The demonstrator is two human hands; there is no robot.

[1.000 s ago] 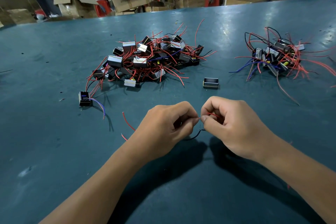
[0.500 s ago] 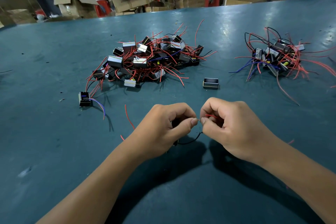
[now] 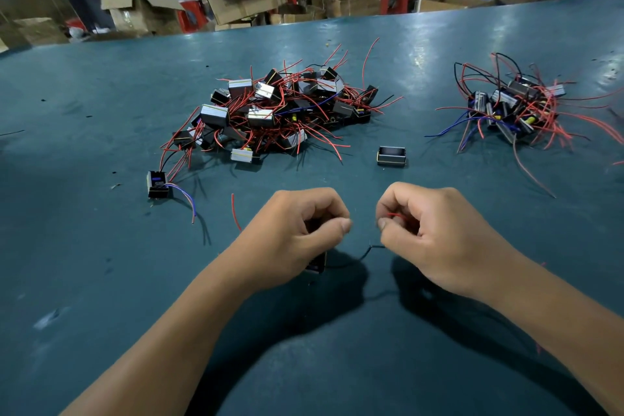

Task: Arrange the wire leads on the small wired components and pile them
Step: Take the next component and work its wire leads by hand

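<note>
Left hand [image 3: 297, 233] grips a small component [image 3: 317, 263] near the table edge; right hand [image 3: 429, 233] pinches its red lead [image 3: 394, 214], apparently to straighten it.

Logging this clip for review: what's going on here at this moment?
A person is working on one small wired component above a teal table. The left hand grips the component, while the right hand pinches its red lead. A large pile lies ahead, a smaller pile to the right.
</note>
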